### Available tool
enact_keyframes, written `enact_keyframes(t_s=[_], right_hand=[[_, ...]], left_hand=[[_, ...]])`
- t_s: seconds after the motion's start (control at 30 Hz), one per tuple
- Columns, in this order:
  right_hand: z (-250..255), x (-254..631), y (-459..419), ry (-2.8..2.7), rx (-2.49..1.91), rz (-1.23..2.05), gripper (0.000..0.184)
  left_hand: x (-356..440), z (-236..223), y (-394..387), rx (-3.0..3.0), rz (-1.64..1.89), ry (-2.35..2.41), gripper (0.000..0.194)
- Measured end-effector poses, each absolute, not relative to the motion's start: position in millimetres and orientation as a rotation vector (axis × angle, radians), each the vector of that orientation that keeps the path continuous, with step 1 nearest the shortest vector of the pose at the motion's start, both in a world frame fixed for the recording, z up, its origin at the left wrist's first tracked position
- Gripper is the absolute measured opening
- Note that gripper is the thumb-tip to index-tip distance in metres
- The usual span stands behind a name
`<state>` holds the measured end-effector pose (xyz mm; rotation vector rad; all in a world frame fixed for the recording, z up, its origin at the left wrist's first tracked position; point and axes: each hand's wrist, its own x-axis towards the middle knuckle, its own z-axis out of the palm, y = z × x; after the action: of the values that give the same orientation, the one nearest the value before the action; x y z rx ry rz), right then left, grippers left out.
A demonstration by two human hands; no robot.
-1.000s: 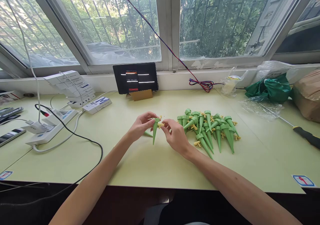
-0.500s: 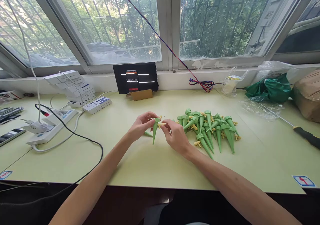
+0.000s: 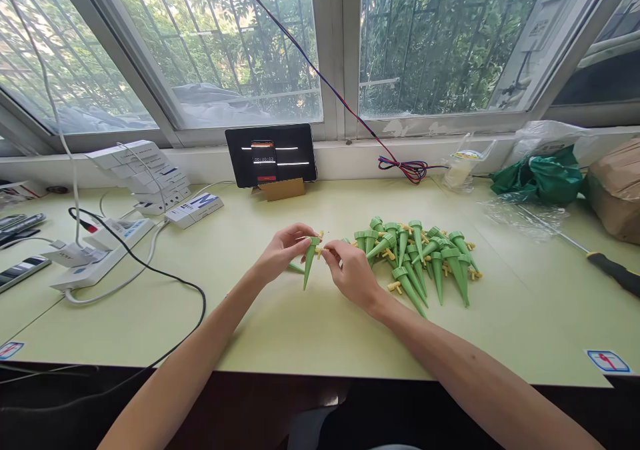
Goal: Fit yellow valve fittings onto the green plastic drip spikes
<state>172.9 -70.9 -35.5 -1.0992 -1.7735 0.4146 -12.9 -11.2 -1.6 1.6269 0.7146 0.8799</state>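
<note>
My left hand (image 3: 286, 250) is closed on a green plant watering spike (image 3: 309, 263), gripping it by the ribbed cap with the point hanging downward. A small yellow valve (image 3: 319, 253) sticks out to the right of its cap. The fingertips of my right hand (image 3: 351, 270) pinch at that valve's end, partly hiding it. Another green spike (image 3: 296, 268) lies on the table behind my left hand, mostly covered. To the right of my right hand is a heap of green watering spikes (image 3: 419, 253) with yellow valves, tips pointing in mixed directions.
A tablet (image 3: 271, 157) leans on a cardboard stand (image 3: 283, 190) by the window. At left are stacked white boxes (image 3: 145, 173), a power strip (image 3: 103, 257) and a black cable (image 3: 193, 280). A screwdriver (image 3: 613, 273) and a green bag (image 3: 540, 177) lie at right.
The held spike's tip has swung very slightly left. Both hands stay nearly in place, with the right fingers still at the yellow valve.
</note>
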Motion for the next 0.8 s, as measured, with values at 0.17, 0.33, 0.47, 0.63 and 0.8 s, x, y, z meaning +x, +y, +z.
enact_keyframes(t_s=[0.17, 0.33, 0.47, 0.63, 0.8], right_hand=[[-36.7, 172.8, -71.3, -1.763, -1.076, 0.42, 0.014], [-37.9, 173.2, -70.3, -1.759, -1.061, 0.421, 0.014], [-37.4, 172.8, -69.8, -1.765, -1.073, 0.425, 0.017], [-35.2, 172.6, -70.5, -1.785, -1.09, 0.422, 0.021], [-35.1, 173.0, -71.5, -1.786, -1.105, 0.426, 0.022]], left_hand=[[-13.1, -2.3, -10.5, 1.62, 0.89, 0.696, 0.026], [-13.0, -1.5, -11.5, 1.64, 0.882, 0.713, 0.026], [-12.7, -0.3, -12.2, 1.641, 0.877, 0.716, 0.028], [-12.4, 0.7, -12.7, 1.64, 0.87, 0.728, 0.029], [-12.3, -0.8, -12.2, 1.634, 0.868, 0.72, 0.027]])
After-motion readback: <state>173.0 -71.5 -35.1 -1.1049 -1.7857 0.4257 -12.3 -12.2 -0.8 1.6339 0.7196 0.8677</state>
